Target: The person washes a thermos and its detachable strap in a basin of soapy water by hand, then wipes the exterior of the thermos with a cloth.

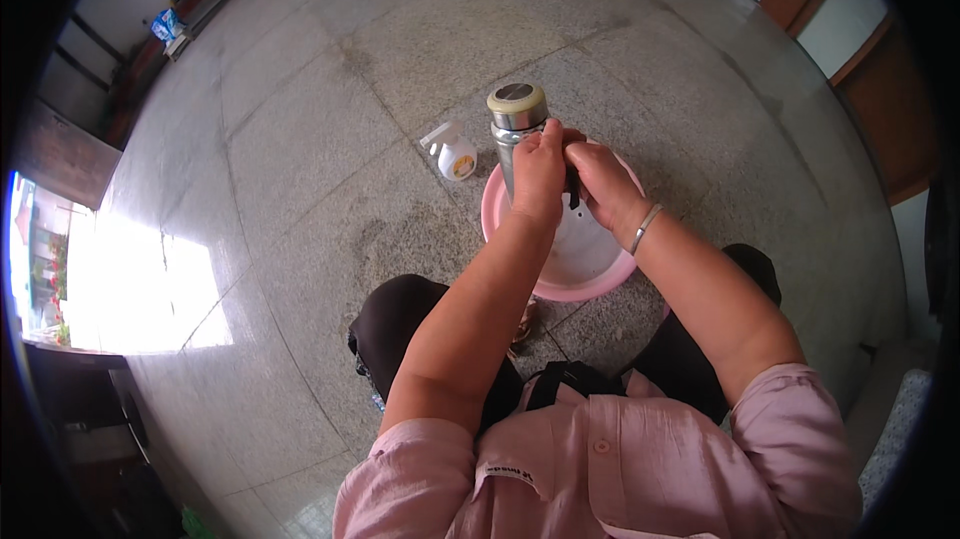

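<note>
A steel vacuum flask (516, 114) with a pale cap stands upright over the far rim of a pink basin (592, 284). My left hand (538, 176) wraps around the flask's body from the near side. My right hand (603, 182), with a metal bangle on the wrist, is closed right beside it against the flask, and something small and dark shows between the two hands. What the right hand grips is hidden. The basin's inside is white and sits on the floor between my knees.
A small white spray bottle (452, 152) with a yellow label lies on the stone floor just left of the basin. A low ledge with small items runs along the far left wall (170, 27). Bright sunlight falls on the floor at left.
</note>
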### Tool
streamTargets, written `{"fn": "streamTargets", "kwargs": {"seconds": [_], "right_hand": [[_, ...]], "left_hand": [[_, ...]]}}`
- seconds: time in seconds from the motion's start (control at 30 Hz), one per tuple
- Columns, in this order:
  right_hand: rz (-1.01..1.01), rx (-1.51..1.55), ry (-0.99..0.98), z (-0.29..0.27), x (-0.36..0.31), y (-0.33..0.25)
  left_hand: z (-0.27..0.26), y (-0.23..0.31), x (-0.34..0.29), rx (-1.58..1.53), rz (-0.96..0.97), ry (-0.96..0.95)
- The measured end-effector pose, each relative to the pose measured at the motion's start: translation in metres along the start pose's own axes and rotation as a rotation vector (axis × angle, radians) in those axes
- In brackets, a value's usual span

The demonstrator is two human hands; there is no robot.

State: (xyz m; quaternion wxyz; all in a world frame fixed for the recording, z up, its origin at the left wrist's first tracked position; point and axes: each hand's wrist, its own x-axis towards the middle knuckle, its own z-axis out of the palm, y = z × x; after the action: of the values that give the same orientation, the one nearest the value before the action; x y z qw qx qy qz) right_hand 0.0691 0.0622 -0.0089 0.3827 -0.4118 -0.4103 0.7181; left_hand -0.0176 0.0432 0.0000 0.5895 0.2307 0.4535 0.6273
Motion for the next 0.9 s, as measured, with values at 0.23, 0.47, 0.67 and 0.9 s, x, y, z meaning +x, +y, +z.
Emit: {"fn": "streamTargets", "kwargs": {"seconds": [0.23,0.47,0.67,0.9], "right_hand": [[0.057,-0.013,-0.039,-0.002,0.002,0.004],[0.099,0.045,0.014,0.006,-0.011,-0.002],[0.168,0.027,-0.027,0.006,-0.022,-0.009],[0.137,-0.007,-0.040,0.005,-0.026,-0.005]], "left_hand": [[-0.004,0.003,0.001,0.033,-0.006,-0.005],[-0.006,0.003,0.002,0.112,-0.031,-0.016],[-0.001,0.002,0.005,0.031,0.021,0.072],[-0.001,0.005,0.006,-0.037,-0.032,0.067]]}}
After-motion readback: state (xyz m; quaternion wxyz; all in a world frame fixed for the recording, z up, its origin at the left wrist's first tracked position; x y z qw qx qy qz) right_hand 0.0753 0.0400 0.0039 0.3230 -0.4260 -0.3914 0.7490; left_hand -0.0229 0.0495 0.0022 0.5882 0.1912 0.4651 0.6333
